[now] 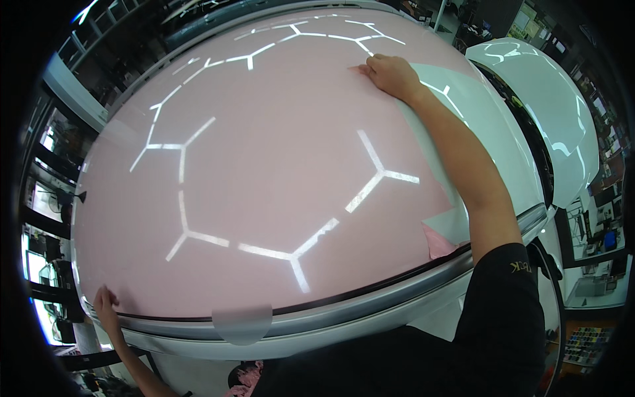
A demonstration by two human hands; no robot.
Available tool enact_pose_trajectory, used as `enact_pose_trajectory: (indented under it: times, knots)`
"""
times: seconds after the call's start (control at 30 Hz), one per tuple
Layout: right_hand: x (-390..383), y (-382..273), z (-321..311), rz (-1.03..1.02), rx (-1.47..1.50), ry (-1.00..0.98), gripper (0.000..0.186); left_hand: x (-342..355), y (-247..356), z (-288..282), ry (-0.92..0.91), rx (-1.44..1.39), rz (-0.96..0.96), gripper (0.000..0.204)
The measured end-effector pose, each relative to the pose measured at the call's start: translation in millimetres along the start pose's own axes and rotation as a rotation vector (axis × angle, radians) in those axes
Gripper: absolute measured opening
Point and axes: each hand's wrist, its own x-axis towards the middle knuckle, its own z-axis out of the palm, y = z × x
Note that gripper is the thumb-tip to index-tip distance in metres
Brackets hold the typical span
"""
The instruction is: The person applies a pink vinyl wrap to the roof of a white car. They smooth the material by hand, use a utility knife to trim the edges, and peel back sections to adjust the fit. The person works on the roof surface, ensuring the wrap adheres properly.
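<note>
A large curved car panel covered in pink film point(278, 152) shows bright hexagonal light reflections. My right hand point(390, 76) is at the film's upper right edge, fingers pinched on it, beside a band of pale bodywork point(497, 145). My left hand point(107, 303) is at the lower left corner, fingers curled on something I cannot make out. A folded flap of pink film point(438, 241) lies near the lower right corner. A translucent tab point(241, 327) hangs over the metal trim point(350, 301) at the near edge.
An open pale door or hatch panel point(549, 112) stands at the upper right beyond a dark gap. Shelving with small coloured items point(582, 344) is at the lower right. A pale pillar point(73, 86) and dark window frames point(46, 218) are at the left.
</note>
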Motion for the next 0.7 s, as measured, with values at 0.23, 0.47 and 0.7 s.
enact_pose_trajectory:
  times: [0.23, 0.47, 0.7]
  knots:
    - [-7, -7, -25, 0.161, -0.131, -0.138, 0.031, 43, 333, 223, -0.262, -0.01, 0.586, 0.029]
    - [9, -24, -15, 0.142, -0.069, -0.109, 0.025, 101, 460, 473, -0.392, 0.111, 0.888, 0.057]
    - [-1, -11, -4, 0.062, -0.081, 0.02, 0.018, 126, 505, 575, -0.538, -0.135, 1.079, 0.028]
